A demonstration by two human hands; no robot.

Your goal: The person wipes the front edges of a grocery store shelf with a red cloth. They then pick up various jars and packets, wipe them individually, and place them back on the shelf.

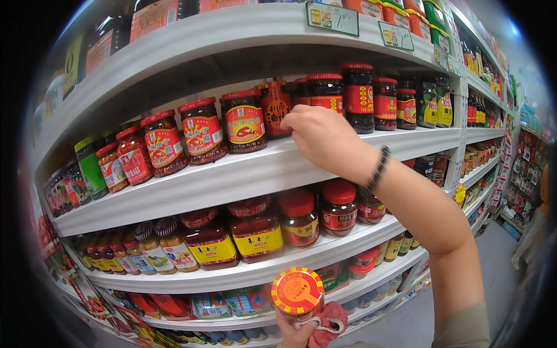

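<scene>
My right hand reaches up to the middle shelf, a dark beaded bracelet round its wrist. Its fingers are curled closed at the right side of a sauce jar with a dark red label. Whether they grip that jar or anything else is hidden by the hand. Low in the view, my left hand holds a jar with a red and yellow striped lid. A crumpled red cloth with a white edge is in the same hand, against the jar's lower side.
More red-lidded jars line the middle shelf on both sides of my right hand. Larger jars with yellow labels stand on the shelf below. Price cards hang from the upper shelf edge. An aisle floor runs along the right.
</scene>
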